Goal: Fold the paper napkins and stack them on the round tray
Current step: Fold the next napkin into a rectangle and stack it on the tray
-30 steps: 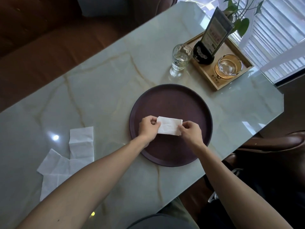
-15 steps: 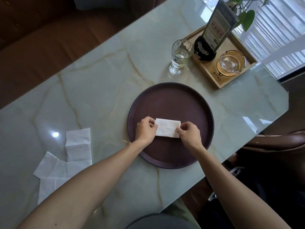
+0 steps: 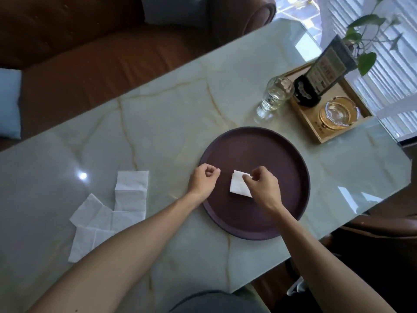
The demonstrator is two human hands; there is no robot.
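A small folded white napkin [image 3: 238,185] lies on the dark brown round tray [image 3: 282,154], left of its middle. My right hand [image 3: 264,186] covers the napkin's right part and pinches its upper right corner with the fingertips. Just to the left, my left hand [image 3: 203,180] hovers over the tray's left rim, fingers curled, holding nothing and clear of the napkin. Several unfolded white napkins [image 3: 108,213] lie spread and overlapping on the marble table [image 3: 158,123] to the left.
A clear drinking glass [image 3: 274,97] stands behind the tray. At the back right a wooden tray [image 3: 316,134] holds a menu stand [image 3: 320,71] and a glass ashtray [image 3: 337,112]. A brown sofa runs along the far side.
My left hand has let go of the napkin and drawn back to the left. The napkin is now narrower, folded once more, with my right hand on it.
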